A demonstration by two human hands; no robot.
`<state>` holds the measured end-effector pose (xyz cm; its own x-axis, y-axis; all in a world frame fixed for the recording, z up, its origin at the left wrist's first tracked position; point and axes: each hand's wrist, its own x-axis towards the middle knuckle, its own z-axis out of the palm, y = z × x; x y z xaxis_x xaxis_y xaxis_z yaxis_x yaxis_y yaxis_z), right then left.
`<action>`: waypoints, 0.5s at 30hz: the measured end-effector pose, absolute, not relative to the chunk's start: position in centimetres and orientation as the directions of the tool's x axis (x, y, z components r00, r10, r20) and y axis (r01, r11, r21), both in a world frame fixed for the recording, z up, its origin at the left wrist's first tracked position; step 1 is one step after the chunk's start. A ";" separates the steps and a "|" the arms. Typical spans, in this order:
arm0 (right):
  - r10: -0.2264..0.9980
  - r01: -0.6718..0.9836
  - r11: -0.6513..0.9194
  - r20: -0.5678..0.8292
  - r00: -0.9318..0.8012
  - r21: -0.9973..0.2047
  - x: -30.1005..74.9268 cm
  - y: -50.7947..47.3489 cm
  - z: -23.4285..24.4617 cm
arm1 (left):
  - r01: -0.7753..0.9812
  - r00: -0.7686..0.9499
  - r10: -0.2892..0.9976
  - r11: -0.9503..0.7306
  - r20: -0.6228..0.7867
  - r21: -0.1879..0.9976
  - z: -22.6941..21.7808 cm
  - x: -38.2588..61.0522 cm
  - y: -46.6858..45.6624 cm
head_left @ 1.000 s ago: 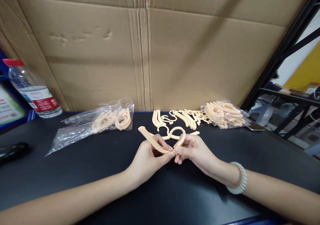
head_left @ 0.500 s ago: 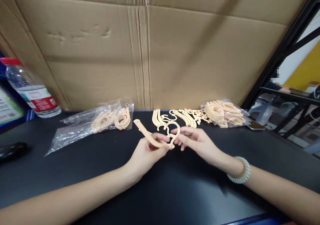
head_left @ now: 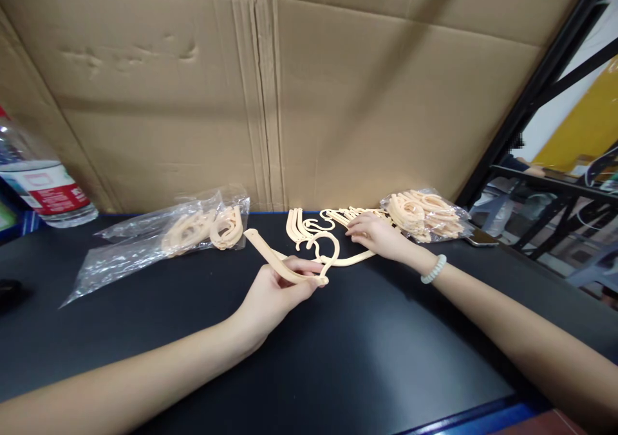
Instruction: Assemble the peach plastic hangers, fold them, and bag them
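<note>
My left hand (head_left: pixel 273 293) is closed on a peach plastic hanger piece (head_left: pixel 270 258), a curved arm with a hook at its right end, held just above the black table (head_left: pixel 338 358). My right hand (head_left: pixel 374 234) reaches far forward and rests on a loose pile of peach hanger parts (head_left: pixel 313 226) near the cardboard wall, fingers curled over them. A pale coiled band sits on my right wrist.
A clear bag of hanger parts (head_left: pixel 203 229) lies at the left, another full bag (head_left: pixel 425 213) at the right. A water bottle (head_left: pixel 38 177) stands far left. A cardboard wall (head_left: pixel 270 100) backs the table; a black metal frame (head_left: pixel 531 100) stands right.
My right hand let go of the held hanger piece and moved forward to the loose pile. My left hand kept the piece, with its hook end now free.
</note>
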<state>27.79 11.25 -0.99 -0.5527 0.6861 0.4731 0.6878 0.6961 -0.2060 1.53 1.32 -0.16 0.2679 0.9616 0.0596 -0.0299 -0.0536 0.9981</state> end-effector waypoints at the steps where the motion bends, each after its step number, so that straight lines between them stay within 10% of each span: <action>1: 0.685 0.689 0.696 0.473 -0.554 -0.201 27.7 11.4 -1.1 | -0.043 0.270 0.961 -0.045 0.055 0.998 -0.2 1.5 1.3; 15: 0.680 0.693 0.697 0.474 -0.559 -0.182 27.5 11.3 -1.4 | -0.086 0.246 0.969 0.012 0.010 0.996 0.1 1.6 1.3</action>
